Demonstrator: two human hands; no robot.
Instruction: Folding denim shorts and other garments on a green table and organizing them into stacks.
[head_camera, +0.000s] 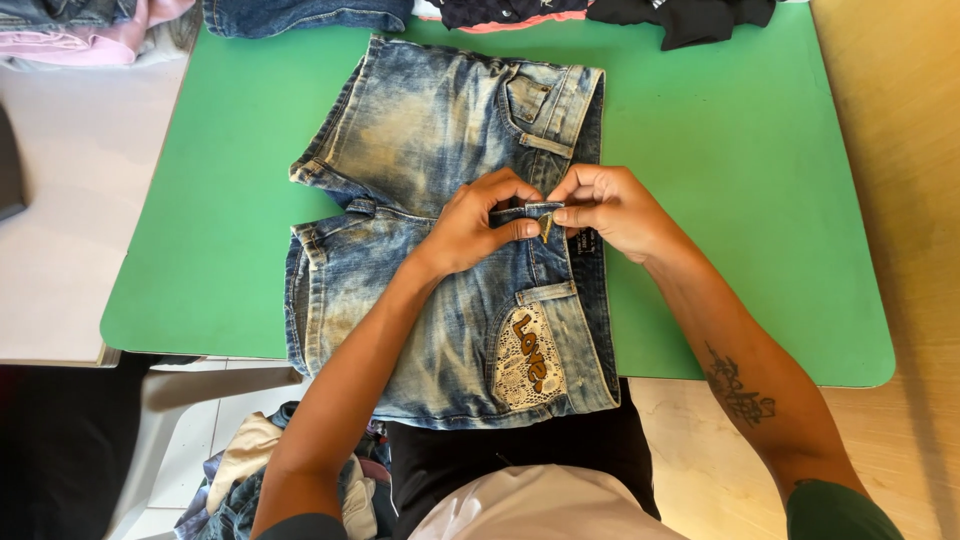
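Our faded denim shorts (440, 230) lie flat on the green table (760, 200), hem overhanging the near edge. Soft yet stiff-seamed, we judge them best gripped at the waistband. Both hands pinch the fly: left hand (480, 225) curled on the fabric, right hand (610, 210) nipping the zipper pull (547, 226) (2 fingertips).

Looks like some clothes-sorting room, maybe at home: green table (760, 180), garments piled along its far edge (300, 14), laundry heap on the floor (240, 480).
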